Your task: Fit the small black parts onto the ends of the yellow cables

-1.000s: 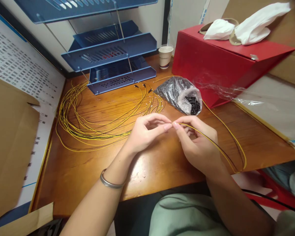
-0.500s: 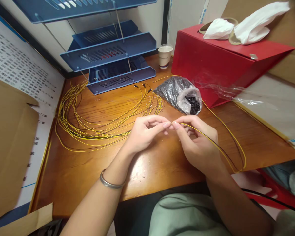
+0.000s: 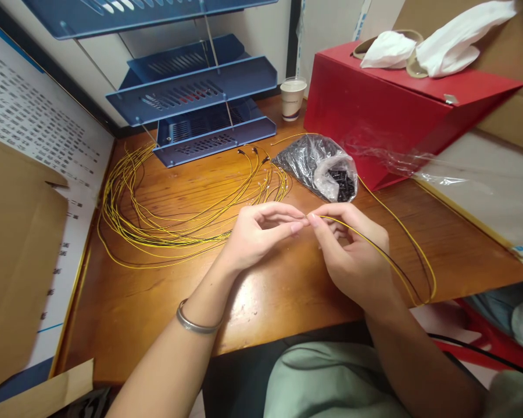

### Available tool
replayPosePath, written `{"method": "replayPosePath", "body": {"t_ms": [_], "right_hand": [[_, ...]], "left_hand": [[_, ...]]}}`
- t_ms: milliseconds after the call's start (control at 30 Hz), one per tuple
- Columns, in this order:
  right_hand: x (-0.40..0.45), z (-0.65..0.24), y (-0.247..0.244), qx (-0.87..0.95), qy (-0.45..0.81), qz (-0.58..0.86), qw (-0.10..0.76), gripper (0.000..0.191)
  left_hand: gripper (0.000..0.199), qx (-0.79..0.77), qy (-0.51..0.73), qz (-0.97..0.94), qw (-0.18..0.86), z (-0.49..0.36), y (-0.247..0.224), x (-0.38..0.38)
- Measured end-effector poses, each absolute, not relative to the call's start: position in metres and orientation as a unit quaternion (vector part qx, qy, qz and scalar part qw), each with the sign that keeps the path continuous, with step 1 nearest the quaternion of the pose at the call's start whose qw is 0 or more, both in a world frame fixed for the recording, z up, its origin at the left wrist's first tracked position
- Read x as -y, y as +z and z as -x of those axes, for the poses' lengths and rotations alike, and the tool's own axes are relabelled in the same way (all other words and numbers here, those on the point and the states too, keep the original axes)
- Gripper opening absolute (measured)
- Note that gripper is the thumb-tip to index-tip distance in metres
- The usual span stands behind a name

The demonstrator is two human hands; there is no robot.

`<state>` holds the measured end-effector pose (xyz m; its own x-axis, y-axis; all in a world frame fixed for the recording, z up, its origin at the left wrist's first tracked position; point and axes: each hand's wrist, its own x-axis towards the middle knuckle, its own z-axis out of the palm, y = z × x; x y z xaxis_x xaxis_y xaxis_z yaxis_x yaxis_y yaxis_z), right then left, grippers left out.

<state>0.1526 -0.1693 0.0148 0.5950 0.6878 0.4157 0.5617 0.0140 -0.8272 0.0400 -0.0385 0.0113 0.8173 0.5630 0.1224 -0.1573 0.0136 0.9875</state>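
Pinched between the thumb and fingers of my right hand (image 3: 353, 249) is the end of a yellow and black wire (image 3: 386, 255), which loops down over the table's front edge and back behind the hand. My left hand (image 3: 261, 232) meets it fingertip to fingertip; its fingers are closed, and whatever they hold at the wire's tip is too small to make out. A coil of yellow and black wires (image 3: 126, 215) lies to the left, several ends with small black connectors (image 3: 255, 152). Behind my hands rests a clear plastic bag (image 3: 305, 162) of small black parts.
A blue tiered tray rack (image 3: 192, 96) stands at the back left. A paper cup (image 3: 293, 98) is beside a red box (image 3: 375, 110) topped with white tissues (image 3: 448, 46). Cardboard (image 3: 21, 261) and a printed sheet (image 3: 35, 116) line the left side of the wooden table (image 3: 148, 313).
My left thumb has shifted slightly, back from the fingertips of my right hand. Both hands otherwise stay in nearly the same place.
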Motion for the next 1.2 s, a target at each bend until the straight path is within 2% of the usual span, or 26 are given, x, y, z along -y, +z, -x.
{"method": "replayPosePath", "body": {"t_ms": [1200], "right_hand": [[0.1689,-0.1535,0.0158,0.457,0.044,0.703,0.543,0.008]], "left_hand": [[0.016,-0.156,0.271,-0.640,0.701,-0.0396,0.0143,0.0385]]}}
